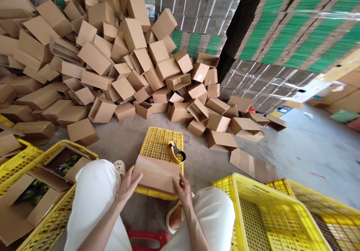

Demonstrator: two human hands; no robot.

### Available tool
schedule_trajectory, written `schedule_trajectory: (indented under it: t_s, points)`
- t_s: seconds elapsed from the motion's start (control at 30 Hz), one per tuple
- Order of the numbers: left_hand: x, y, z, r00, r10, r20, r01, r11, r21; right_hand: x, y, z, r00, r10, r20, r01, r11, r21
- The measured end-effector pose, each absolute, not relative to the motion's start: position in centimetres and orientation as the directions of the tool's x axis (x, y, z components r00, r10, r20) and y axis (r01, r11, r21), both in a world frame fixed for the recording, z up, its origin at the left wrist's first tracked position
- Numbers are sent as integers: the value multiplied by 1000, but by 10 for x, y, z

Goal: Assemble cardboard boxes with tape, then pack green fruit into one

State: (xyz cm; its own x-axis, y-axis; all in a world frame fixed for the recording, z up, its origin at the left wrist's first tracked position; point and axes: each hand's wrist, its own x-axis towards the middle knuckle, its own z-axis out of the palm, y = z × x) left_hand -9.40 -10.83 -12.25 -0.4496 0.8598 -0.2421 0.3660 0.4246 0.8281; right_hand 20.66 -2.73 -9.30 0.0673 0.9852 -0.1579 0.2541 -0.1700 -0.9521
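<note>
A closed cardboard box [158, 173] rests on an upturned yellow crate [157, 141] between my knees. My left hand [128, 185] presses against the box's left end, with the fingers reaching up its side. At the opposite end my right hand [183, 189] grips the near right corner, thumb on the top face and fingers partly hidden behind the edge. Just beyond the box, on the crate's right side, lies a yellow and black tape dispenser [176, 152].
A large heap of empty cardboard boxes [120, 67] fills the floor ahead. Yellow crates stand at my right [236, 206] and left [67, 146]; the left one carries open boxes with dark green contents [33, 196]. Stacked flat cardboard [281, 37] rises behind. A red stool [147, 236] is below me.
</note>
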Motion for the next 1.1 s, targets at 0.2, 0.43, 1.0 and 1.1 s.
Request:
schedule_trajectory:
  t_s: [0.2, 0.43, 1.0, 1.1]
  points:
    - [-91, -108, -130, -469, 862, -191, 481, 431, 763, 203, -29, -104, -40, 989, -143, 182, -133, -974]
    - [-57, -107, -122, -378, 922, 79, 808, 287, 515, 179, -47, -111, -72, 985, 159, 770, 157, -618]
    - [-51, -95, -106, -233, 965, 122, 890, 161, 426, 192, -58, -122, -104, 968, 229, 889, 194, -416]
    - [-37, -94, -108, -244, 961, 129, 888, 168, 427, 174, -63, -124, -144, 959, 242, 890, 232, -391]
